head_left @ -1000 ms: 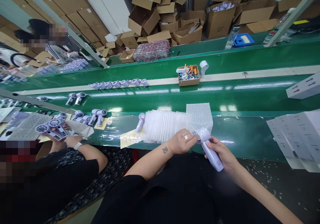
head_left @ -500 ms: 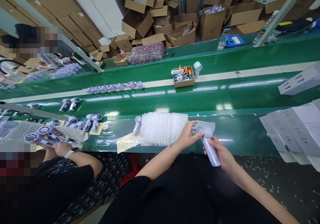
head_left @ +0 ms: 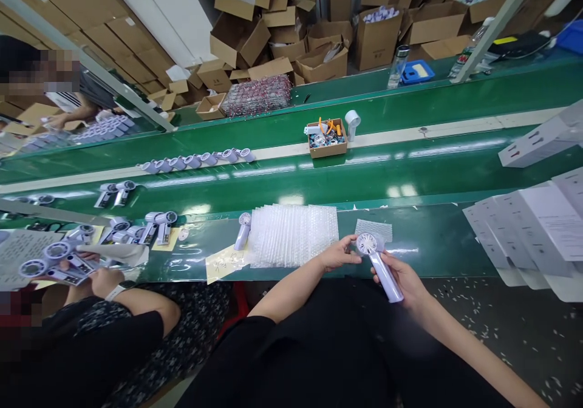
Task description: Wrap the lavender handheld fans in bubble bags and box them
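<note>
Fingers of our right grip (head_left: 405, 277), in the head view, are wrapped around the handle of a glossy lavender plastic handheld fan (head_left: 388, 279), which we hold at the near edge of a smooth green bench (head_left: 426, 220). Its long axis runs slantwise: the round head points up and to the left, toward the bench, while the flat-ended foot of the handle points down and to the right, toward our body. The grille faces up at us, a disc of pale spokes around a small hub; the handle is a straight, slim, rounded bar. Our left grip (head_left: 339, 255) curves just left of the head, thumb and fingers parted; we cannot tell whether a fingertip touches the rim. Just beyond the head, a clear bubble-wrap piece (head_left: 374, 231) lies flat, its surface finely pebbled. To its left we see an overlapping row of translucent bubble-wrap sheets (head_left: 291, 235), their edges fanned. Beside that row lies a second lavender plastic fan (head_left: 243, 232), head pointing away from us, near a pale yellow handwritten paper sheet (head_left: 226, 263).
</note>
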The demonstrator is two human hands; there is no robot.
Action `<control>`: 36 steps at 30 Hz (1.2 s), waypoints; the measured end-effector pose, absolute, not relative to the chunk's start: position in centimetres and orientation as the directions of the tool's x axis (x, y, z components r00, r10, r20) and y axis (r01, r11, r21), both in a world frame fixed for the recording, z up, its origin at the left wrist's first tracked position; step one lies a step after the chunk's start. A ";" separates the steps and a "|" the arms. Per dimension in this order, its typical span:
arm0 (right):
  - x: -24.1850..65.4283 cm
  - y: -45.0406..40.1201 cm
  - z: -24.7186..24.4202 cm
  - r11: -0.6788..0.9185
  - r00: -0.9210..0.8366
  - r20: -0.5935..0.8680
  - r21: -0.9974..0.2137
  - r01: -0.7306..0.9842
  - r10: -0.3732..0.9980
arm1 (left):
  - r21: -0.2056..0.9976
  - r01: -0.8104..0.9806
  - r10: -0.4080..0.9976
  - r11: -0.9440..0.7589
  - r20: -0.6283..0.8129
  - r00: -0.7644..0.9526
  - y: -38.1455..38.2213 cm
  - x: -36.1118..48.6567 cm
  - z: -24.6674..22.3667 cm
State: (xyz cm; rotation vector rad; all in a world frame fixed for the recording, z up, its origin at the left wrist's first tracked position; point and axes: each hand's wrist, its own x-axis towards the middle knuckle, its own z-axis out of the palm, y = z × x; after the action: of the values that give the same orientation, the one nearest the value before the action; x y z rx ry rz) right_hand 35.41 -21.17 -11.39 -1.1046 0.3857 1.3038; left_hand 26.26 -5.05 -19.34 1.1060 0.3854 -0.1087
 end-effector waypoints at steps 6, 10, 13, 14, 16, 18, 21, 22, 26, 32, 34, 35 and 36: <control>35.4 -21.5 -12.1 -0.148 0.271 -0.726 -0.456 -0.877 0.632 | 0.907 0.413 0.459 0.082 -0.403 0.792 -4.6 28.3 -18.9; 35.4 -21.4 -12.0 -0.178 0.325 -0.739 -0.512 -0.840 0.590 | 0.921 0.277 0.562 -0.274 -0.080 0.823 -4.4 27.9 -17.0; 35.4 -21.4 -11.9 -0.171 0.349 -0.744 -0.522 -0.835 0.570 | 0.827 0.129 0.470 -0.547 0.175 0.865 -4.8 26.8 -15.9; 35.4 -21.4 -11.9 -0.166 0.355 -0.740 -0.527 -0.833 0.572 | 0.796 0.095 0.430 -0.598 0.219 0.876 -5.1 26.4 -15.7; 35.4 -21.4 -12.1 -0.164 0.364 -0.738 -0.535 -0.829 0.568 | 0.720 0.024 0.322 -0.694 0.280 0.904 -5.7 25.6 -15.8; 35.5 -21.5 -12.4 -0.174 0.384 -0.738 -0.555 -0.814 0.555 | 0.638 -0.046 0.198 -0.769 0.306 0.931 -6.3 25.3 -16.1; 35.6 -21.5 -12.6 -0.188 0.445 -0.713 -0.619 -0.762 0.542 | 0.615 -0.103 0.081 -0.782 0.264 0.961 -6.7 25.9 -16.3; 35.7 -21.5 -12.6 -0.182 0.479 -0.698 -0.647 -0.741 0.533 | 0.650 -0.085 0.095 -0.755 0.238 0.967 -6.7 26.3 -16.2; 35.9 -21.7 -12.3 -0.159 0.564 -0.672 -0.699 -0.697 0.480 | 0.766 0.033 0.216 -0.642 0.140 0.966 -6.7 27.6 -15.5; 37.2 -22.7 -12.4 -0.166 0.379 -0.763 -0.528 -0.833 0.524 | 0.827 0.047 0.071 -0.560 -0.008 0.997 -6.9 28.1 -14.7; 37.8 -23.0 -12.7 -0.172 0.285 -0.783 -0.442 -0.880 0.553 | 0.860 0.132 0.126 -0.494 -0.079 0.989 -7.0 28.4 -14.4; 38.1 -23.1 -12.8 -0.177 0.255 -0.799 -0.406 -0.896 0.544 | 0.871 0.164 0.149 -0.464 -0.105 0.983 -7.0 28.6 -14.2; 38.4 -23.2 -13.0 -0.184 0.237 -0.819 -0.380 -0.906 0.523 | 0.880 0.188 0.169 -0.436 -0.125 0.978 -7.1 28.7 -14.0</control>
State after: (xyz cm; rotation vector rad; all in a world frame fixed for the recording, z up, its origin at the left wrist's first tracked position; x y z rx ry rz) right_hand 38.36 -23.23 -12.96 -1.1497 0.4447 1.3556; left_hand 28.70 -7.13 -13.98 2.0312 0.2527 -0.0215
